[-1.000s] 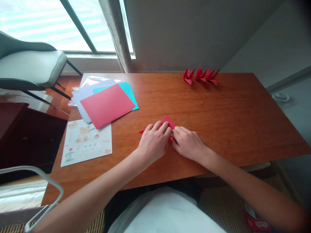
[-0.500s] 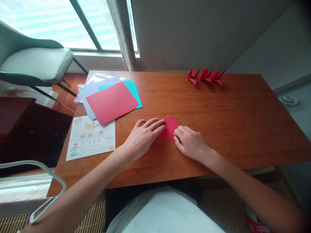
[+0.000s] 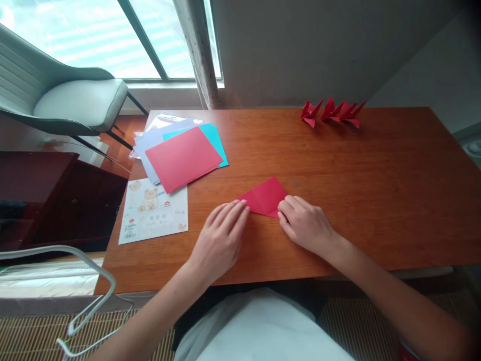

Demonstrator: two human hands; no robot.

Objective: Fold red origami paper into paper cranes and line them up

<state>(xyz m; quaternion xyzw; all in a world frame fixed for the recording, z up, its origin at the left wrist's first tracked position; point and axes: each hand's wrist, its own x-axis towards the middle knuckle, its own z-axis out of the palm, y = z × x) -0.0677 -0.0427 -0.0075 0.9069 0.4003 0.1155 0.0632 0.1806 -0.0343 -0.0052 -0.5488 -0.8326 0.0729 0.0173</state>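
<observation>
A small folded sheet of red origami paper (image 3: 265,196) lies on the wooden table in front of me, with crease lines across it. My right hand (image 3: 305,220) is closed at the paper's right corner, fingers curled and thumb against its edge. At the opposite corner, my left hand (image 3: 224,233) rests with fingers stretched out, their tips touching the paper's left end. Its thumb is hidden. Several red folded paper cranes (image 3: 331,111) stand close together along the far edge of the table.
Left on the table (image 3: 376,185) is a stack of coloured sheets, red (image 3: 184,158) on top, over a bear-printed sheet (image 3: 154,215). A white wire hanger (image 3: 108,281) is at lower left. A chair (image 3: 80,105) stands by the window.
My left hand has slid left and toward me, uncovering more of the red paper's left part. The right hand keeps its grip at the right corner. The camera view has shifted slightly.
</observation>
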